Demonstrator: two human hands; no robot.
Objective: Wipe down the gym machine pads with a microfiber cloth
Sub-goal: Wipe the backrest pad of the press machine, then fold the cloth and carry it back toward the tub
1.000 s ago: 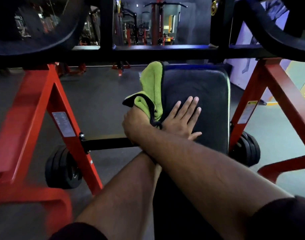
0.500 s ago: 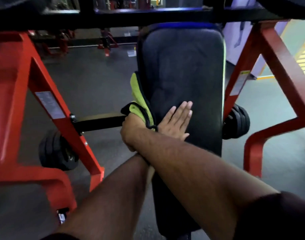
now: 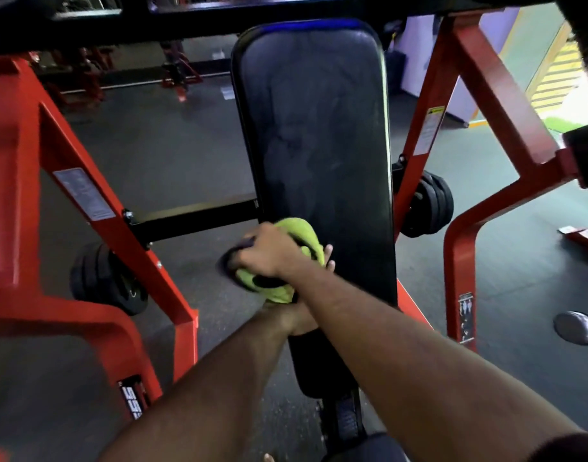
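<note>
My right hand (image 3: 264,253) has its fingers curled round the bunched green microfiber cloth (image 3: 296,233), gripping it at the left edge of the black back pad (image 3: 314,135). My arms are crossed, and my left hand (image 3: 326,258) lies mostly hidden under the right wrist; only fingertips show, against the pad beside the cloth, so I cannot tell whether they are spread or together. A second ago the cloth hung flat along the upper left edge and my left palm lay open on the pad; now the cloth is gathered low. I judge that edge pass done, with the broad face yet to wipe. The pad runs long and bare above my hands. The red frame (image 3: 96,181) and weight plates (image 3: 426,208) stand well apart on both sides.
</note>
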